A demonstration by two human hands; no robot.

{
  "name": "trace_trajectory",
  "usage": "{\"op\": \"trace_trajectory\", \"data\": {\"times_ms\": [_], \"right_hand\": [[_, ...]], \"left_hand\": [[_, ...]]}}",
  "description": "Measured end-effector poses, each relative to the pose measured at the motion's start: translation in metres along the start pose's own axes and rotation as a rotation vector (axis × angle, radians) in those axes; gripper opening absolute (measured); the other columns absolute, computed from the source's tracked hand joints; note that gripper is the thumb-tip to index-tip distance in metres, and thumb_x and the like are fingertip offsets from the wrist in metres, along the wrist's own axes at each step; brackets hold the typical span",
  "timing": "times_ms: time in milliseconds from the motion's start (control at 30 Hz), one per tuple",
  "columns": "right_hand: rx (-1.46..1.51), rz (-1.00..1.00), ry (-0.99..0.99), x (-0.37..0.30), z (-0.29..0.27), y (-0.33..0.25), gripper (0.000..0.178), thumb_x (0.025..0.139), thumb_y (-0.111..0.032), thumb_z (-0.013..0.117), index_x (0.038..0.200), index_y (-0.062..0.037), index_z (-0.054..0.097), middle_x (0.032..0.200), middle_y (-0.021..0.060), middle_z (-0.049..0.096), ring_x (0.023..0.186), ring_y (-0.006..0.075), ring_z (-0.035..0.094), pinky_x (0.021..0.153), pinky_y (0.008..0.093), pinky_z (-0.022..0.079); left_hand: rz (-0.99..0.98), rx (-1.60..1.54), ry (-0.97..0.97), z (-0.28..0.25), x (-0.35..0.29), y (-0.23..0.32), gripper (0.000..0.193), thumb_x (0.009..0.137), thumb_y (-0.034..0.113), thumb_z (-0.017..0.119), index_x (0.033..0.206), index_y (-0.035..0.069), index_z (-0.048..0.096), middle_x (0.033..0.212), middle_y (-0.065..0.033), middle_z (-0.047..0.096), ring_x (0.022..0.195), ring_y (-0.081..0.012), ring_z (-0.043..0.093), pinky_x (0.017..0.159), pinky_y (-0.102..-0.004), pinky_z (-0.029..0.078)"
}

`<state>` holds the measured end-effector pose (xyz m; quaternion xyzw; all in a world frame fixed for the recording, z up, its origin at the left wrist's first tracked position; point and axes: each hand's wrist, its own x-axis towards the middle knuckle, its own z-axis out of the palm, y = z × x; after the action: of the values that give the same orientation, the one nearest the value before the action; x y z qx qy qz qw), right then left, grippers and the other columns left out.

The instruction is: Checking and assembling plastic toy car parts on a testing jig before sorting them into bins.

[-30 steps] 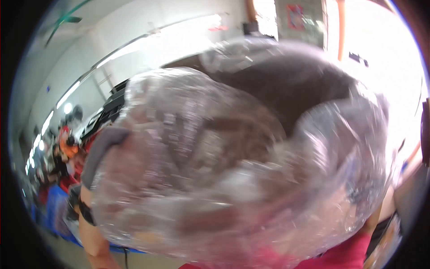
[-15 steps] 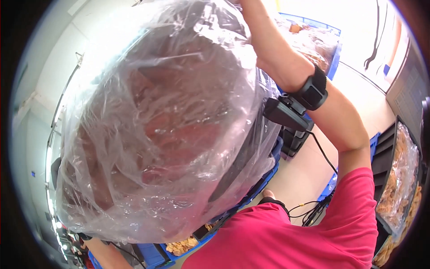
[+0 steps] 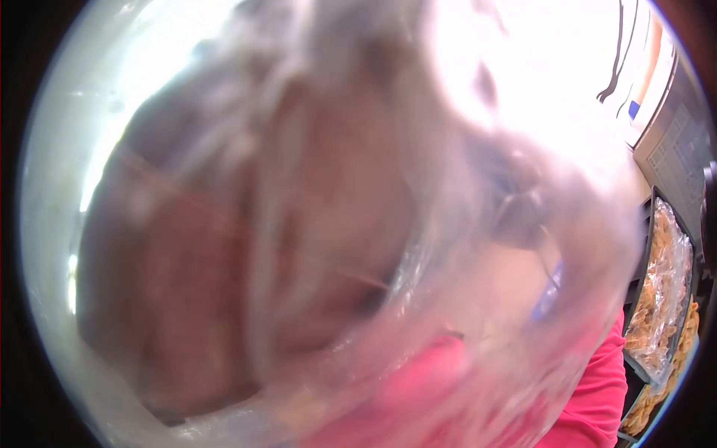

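Note:
A big clear plastic bag [image 3: 441, 224] fills most of the view, very close and smeared by motion. Through it shows a large brownish-dark rounded shape [image 3: 202, 291]; what it is, I cannot make out. Neither of my hands shows: the plastic and the blur hide them both. Only a blurred trace of my right arm comes through the film, above my pink sleeve [image 3: 601, 381].
At the right edge stands a dark crate [image 3: 631, 373] with light-brown pieces in clear wrapping [image 3: 661, 291]. More loose brown pieces [image 3: 646, 411] lie beside it. A grey-brown panel [image 3: 676, 142] rises behind. Dark cables [image 3: 616, 60] hang at the upper right.
The bag has come closer and spread to the right, now covering my right arm and wrist strap. My left forearm and the blue crates below are no longer distinct.

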<state>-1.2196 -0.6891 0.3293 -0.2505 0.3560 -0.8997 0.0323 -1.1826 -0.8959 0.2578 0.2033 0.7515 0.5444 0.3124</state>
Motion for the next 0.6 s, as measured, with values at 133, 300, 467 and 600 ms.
{"op": "trace_trajectory", "data": {"times_ms": [133, 300, 467, 600], "right_hand": [[-0.003, 0.012, -0.134, 0.013, -0.014, 0.009, 0.050, 0.094, -0.049, 0.052, 0.116, -0.0042, 0.060, 0.111, 0.0075, 0.065, 0.102, 0.0171, 0.059, 0.092, 0.0302, 0.044], [0.020, 0.014, -0.537, 0.039, 0.142, 0.016, 0.051, 0.093, -0.047, 0.052, 0.118, -0.0025, 0.059, 0.113, 0.0091, 0.063, 0.103, 0.0210, 0.059, 0.092, 0.0328, 0.044], [0.062, 0.084, -1.076, -0.027, 0.326, 0.041, 0.043, 0.093, -0.040, 0.054, 0.110, -0.0015, 0.058, 0.105, 0.0099, 0.063, 0.094, 0.0217, 0.058, 0.085, 0.0332, 0.044], [0.086, 0.151, -1.359, -0.127, 0.364, 0.031, 0.037, 0.092, -0.035, 0.056, 0.105, -0.0007, 0.058, 0.098, 0.0105, 0.063, 0.088, 0.0223, 0.058, 0.079, 0.0336, 0.045]], "left_hand": [[-0.018, -0.156, 0.002, 0.011, 0.017, 0.004, 0.046, 0.091, 0.019, 0.059, 0.134, 0.003, 0.050, 0.124, -0.0135, 0.057, 0.111, -0.0223, 0.056, 0.100, -0.0315, 0.042], [0.106, -0.254, 0.348, -0.011, -0.048, 0.033, 0.047, 0.092, 0.019, 0.058, 0.134, 0.003, 0.049, 0.125, -0.0134, 0.057, 0.112, -0.0221, 0.056, 0.100, -0.0312, 0.042], [0.441, -0.361, 0.941, -0.021, -0.180, 0.033, 0.047, 0.092, 0.019, 0.058, 0.135, 0.003, 0.049, 0.126, -0.0134, 0.057, 0.112, -0.0218, 0.056, 0.100, -0.0310, 0.042], [0.602, -0.106, 1.361, 0.022, -0.235, 0.017, 0.049, 0.096, 0.024, 0.054, 0.140, 0.004, 0.045, 0.133, -0.0127, 0.052, 0.118, -0.0203, 0.052, 0.102, -0.0301, 0.041]]}}
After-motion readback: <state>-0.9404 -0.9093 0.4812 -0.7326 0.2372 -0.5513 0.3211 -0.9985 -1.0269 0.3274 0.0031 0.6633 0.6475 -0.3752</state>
